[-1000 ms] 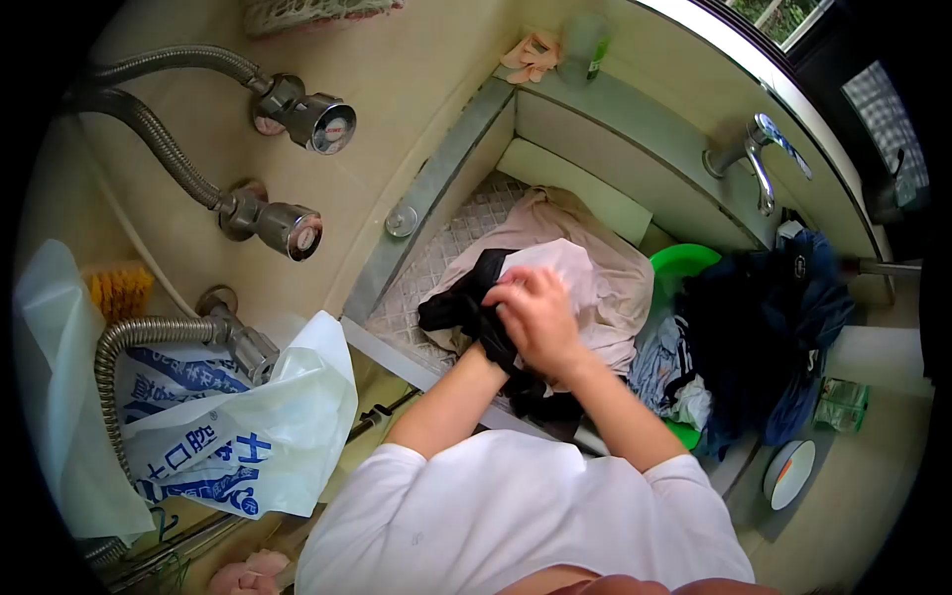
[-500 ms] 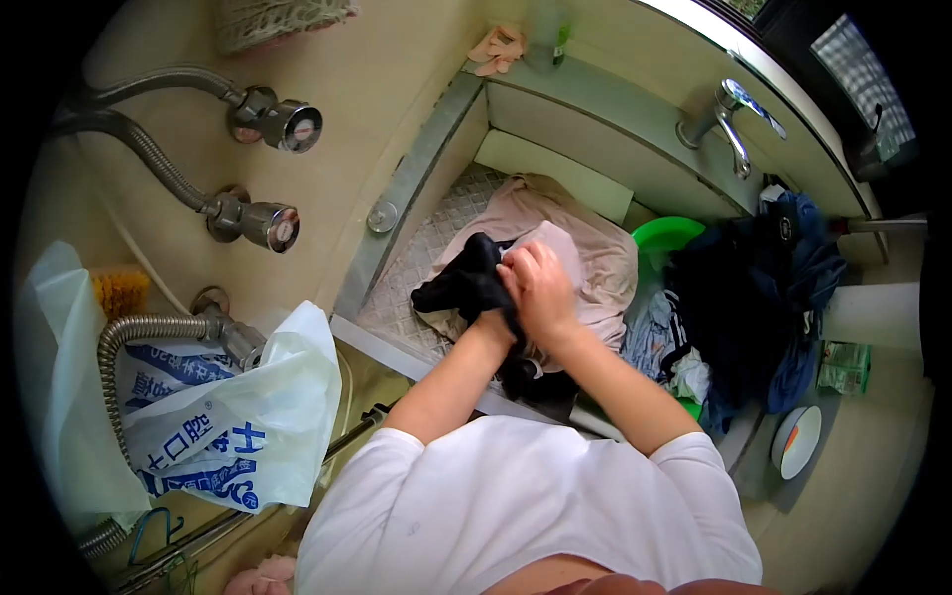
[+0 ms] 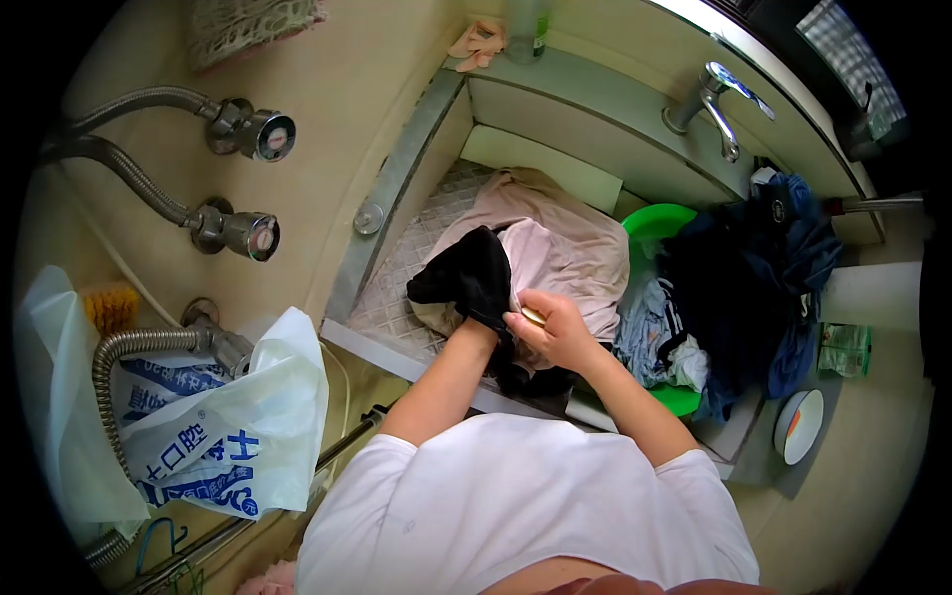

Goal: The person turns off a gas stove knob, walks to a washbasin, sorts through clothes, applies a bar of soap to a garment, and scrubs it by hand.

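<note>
Black cloth (image 3: 464, 276), shaped like a sock or small garment, covers my left hand (image 3: 480, 333). Only the wrist shows below it, so those fingers are hidden. Beside the cloth's right edge, my right hand (image 3: 557, 332) has its fingers curled round a small yellowish oval piece (image 3: 533, 315), which looks like soap. The fingertips touch or nearly touch the cloth's edge. Pale pink cloth (image 3: 524, 248) lies just beyond, on top of a beige garment (image 3: 585, 266). More black fabric (image 3: 531, 381) lies below my wrists.
The garments lie on a ridged washboard (image 3: 405, 260) inside a basin (image 3: 349, 288). To the right, a green tub (image 3: 676, 401) holds clothes, with dark clothing (image 3: 729, 278) heaped over it. A faucet (image 3: 714, 109) stands behind; a plastic bag (image 3: 263, 426) hangs left; a bowl (image 3: 799, 426) sits right.
My right hand has moved down and back from the black cloth, revealing the yellowish piece in its fingers. The black cloth now spreads over my left hand. The whole view has shifted slightly.
</note>
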The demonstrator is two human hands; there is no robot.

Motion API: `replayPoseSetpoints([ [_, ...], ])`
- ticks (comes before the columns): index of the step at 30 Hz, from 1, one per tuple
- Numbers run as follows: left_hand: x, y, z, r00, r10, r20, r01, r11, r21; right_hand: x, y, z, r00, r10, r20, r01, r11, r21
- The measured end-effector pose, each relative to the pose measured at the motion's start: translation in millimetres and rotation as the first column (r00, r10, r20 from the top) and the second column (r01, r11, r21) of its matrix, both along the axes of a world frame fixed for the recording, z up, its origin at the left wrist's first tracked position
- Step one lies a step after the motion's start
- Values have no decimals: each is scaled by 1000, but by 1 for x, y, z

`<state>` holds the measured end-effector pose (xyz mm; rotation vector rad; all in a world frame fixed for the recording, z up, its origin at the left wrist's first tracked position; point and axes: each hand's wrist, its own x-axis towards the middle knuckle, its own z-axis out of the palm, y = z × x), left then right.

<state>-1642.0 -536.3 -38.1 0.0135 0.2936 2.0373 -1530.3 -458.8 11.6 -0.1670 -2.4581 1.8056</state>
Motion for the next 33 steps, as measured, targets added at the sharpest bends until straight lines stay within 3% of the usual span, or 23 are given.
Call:
replayPoseSetpoints([
  [1,2,-3,0,1000,0,-18,0,1000,-16,2,-4,4,1000,-8,-1,8,1000,-1],
  [2,3,-5,0,1000,-2,-31,1,1000,-25,3,-9,13,998,-55,42,66,944,-324],
  [3,3,-7,1,999,-3,-47,1,999,-36,4,-11,24,992,-82,95,123,784,-608],
  [4,3,-9,1,998,-2,-60,-1,999,-45,4,-9,40,994,-94,51,102,685,-722],
  [5,3,-9,2,997,-3,-75,-1,999,-53,7,-5,53,994,-100,45,101,681,-725],
  [7,4,-9,4,995,-8,-99,2,998,-62,16,7,75,998,-54,-15,13,478,-878],
  [9,5,-7,5,994,-9,-112,1,998,-69,24,8,89,996,-73,-43,-3,482,-876],
  [12,5,-1,11,991,-3,-133,-6,998,-67,25,-1,93,972,177,-152,-233,698,-677],
  [14,2,1,17,989,10,-145,-19,998,-61,24,-14,83,932,329,-149,-361,849,-385],
  [15,2,3,20,988,11,-156,-21,998,-60,24,-21,73,907,392,-153,-418,881,-222],
  [19,1,9,21,990,35,-140,-41,998,-41,22,-40,52,875,479,-75,-485,861,-157],
  [21,1,11,19,990,49,-133,-54,998,-35,18,-42,50,957,233,-171,-229,973,43],
  [23,2,11,18,988,69,-135,-74,997,-30,1,-45,48,945,-40,-324,80,991,111],
  [25,1,15,17,987,85,-138,-90,995,-34,-13,-45,53,963,0,-271,79,956,281],
  [26,1,12,19,987,93,-129,-97,995,-31,-23,-42,44,963,5,-269,75,955,286],
  [28,1,10,20,985,105,-135,-111,993,-35,-51,-33,15,909,216,-356,57,782,620],
  [29,1,10,20,984,118,-131,-122,992,-25,-65,-24,12,921,157,-357,100,789,606],
  [31,4,9,18,969,215,-120,-198,970,140,-91,1,2,907,-25,-421,262,814,518],
  [32,5,25,8,912,411,7,-351,769,535,-98,16,2,945,-92,-314,274,745,608],
  [33,7,38,-1,862,494,115,-424,577,698,-105,33,-16,958,-103,-267,247,770,589],
])
